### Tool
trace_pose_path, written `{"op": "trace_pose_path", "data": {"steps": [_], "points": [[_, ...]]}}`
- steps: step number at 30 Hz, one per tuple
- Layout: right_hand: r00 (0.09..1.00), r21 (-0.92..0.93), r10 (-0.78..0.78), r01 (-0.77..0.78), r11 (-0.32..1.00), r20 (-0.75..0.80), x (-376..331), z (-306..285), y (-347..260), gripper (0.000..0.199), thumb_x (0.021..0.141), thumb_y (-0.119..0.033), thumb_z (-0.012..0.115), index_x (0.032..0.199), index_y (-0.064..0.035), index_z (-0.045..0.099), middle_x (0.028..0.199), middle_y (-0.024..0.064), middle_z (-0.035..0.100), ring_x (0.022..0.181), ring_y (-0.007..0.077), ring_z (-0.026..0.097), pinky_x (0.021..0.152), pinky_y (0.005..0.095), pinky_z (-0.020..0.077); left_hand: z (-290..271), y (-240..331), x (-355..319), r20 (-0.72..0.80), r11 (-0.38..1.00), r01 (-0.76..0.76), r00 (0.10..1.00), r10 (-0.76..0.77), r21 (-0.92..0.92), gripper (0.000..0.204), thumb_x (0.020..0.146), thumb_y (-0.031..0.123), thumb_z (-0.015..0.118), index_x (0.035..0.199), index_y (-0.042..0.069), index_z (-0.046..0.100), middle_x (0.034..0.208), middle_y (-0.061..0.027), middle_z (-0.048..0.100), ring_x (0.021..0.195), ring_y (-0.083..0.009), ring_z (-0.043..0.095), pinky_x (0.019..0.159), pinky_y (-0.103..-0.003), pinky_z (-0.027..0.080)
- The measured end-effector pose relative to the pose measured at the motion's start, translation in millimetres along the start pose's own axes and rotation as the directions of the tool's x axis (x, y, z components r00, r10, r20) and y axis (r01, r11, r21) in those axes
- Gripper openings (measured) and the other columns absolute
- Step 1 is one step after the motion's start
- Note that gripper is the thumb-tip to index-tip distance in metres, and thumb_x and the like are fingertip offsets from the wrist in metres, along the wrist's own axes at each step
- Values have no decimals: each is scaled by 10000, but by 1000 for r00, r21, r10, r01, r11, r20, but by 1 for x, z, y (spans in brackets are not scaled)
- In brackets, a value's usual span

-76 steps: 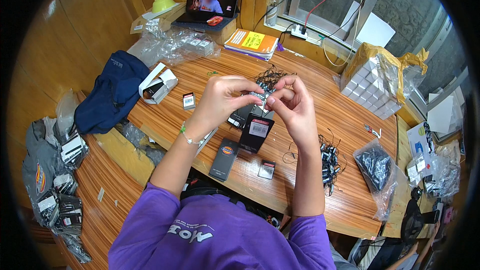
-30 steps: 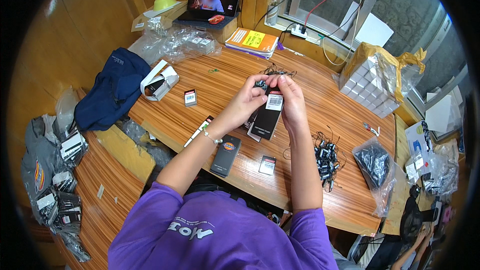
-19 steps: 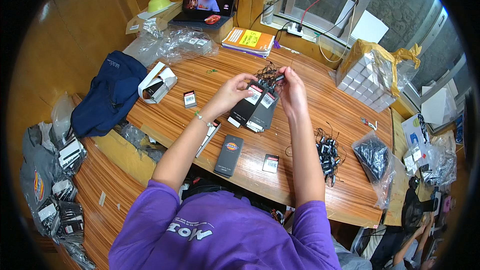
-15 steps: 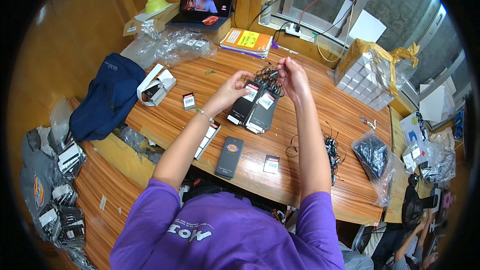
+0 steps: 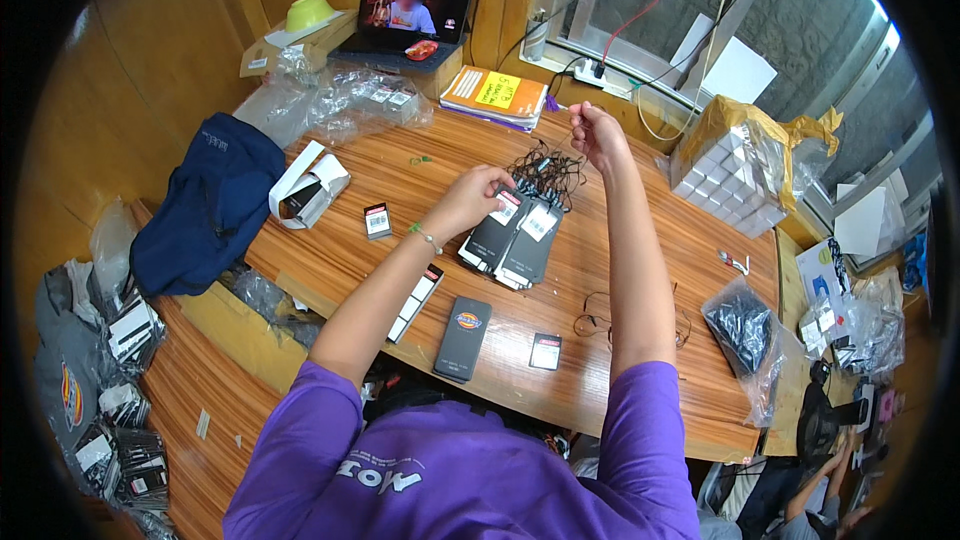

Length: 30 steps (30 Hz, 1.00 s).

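Left hand [image 5: 478,195] sits low over the wooden desk [image 5: 640,270], its grip pinched shut on the white label end of a black tag [image 5: 497,230], which lies in a small fanned stack of flat black cards just beside a tangle of thin black strings [image 5: 545,168]. Right hand [image 5: 596,130] is up and further back, fist closed, grip tight on what looks like a single fine string drawn up out of that tangle; the thread itself is too thin to trace for certain. Around them the desk is crowded: a dark flat card [image 5: 462,338] lies near the front edge with a small black-and-white label [image 5: 545,351] beside it, another small label [image 5: 377,221] sits off to the left next to an open white box [image 5: 305,187], and a loose loop of cord [image 5: 598,312] lies under the right forearm. A crinkly clear bag of dark parts [image 5: 745,325] rests at the right edge, a plastic-wrapped stack of white boxes [image 5: 728,170] behind it. Further back: an orange book [image 5: 497,95], a laptop [image 5: 408,15], crumpled clear plastic [image 5: 340,100]. A soft navy bag [image 5: 205,205] slumps off the left edge.
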State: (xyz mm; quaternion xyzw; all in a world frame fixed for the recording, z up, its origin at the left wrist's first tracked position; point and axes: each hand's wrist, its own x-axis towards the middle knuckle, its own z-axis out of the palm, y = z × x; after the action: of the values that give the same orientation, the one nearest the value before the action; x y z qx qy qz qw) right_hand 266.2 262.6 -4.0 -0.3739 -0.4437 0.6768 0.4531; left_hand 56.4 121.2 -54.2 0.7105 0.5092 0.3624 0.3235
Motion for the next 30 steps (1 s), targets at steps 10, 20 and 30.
{"op": "trace_pose_path", "data": {"steps": [10, 20, 30], "points": [[986, -154, 132, -146, 977, -97, 35, -21, 36, 221, 934, -215, 404, 895, -62, 559, 657, 7, 508, 544, 108, 458, 504, 245, 408, 5, -9, -8, -30, 986, -81, 996, 86, 145, 136, 751, 99, 637, 855, 61, 559, 930, -96, 494, 945, -258, 493, 840, -330, 405], [953, -749, -278, 98, 656, -119, -15, -19, 44, 349, 835, -187, 588, 1104, 27, 529, 828, 79, 601, 712, 138, 553, 613, 263, 461, 1, -3, -28, 57, 995, -63, 997, 59, 83, 268, 778, 180, 625, 1019, 102, 539, 1141, -96, 418, 1127, -256, 406, 966, -357, 342], [989, -846, -99, 148, 512, 113, -241, -6, 55, 274, 786, -150, 635, 1017, -5, 602, 840, 94, 590, 767, 188, 545, 703, 290, 449, -44, 43, -101, 138, 990, -29, 990, 10, 137, 397, 761, 278, 653, 1078, 68, 542, 1174, -103, 474, 1156, -263, 405, 1010, -388, 278]]}}
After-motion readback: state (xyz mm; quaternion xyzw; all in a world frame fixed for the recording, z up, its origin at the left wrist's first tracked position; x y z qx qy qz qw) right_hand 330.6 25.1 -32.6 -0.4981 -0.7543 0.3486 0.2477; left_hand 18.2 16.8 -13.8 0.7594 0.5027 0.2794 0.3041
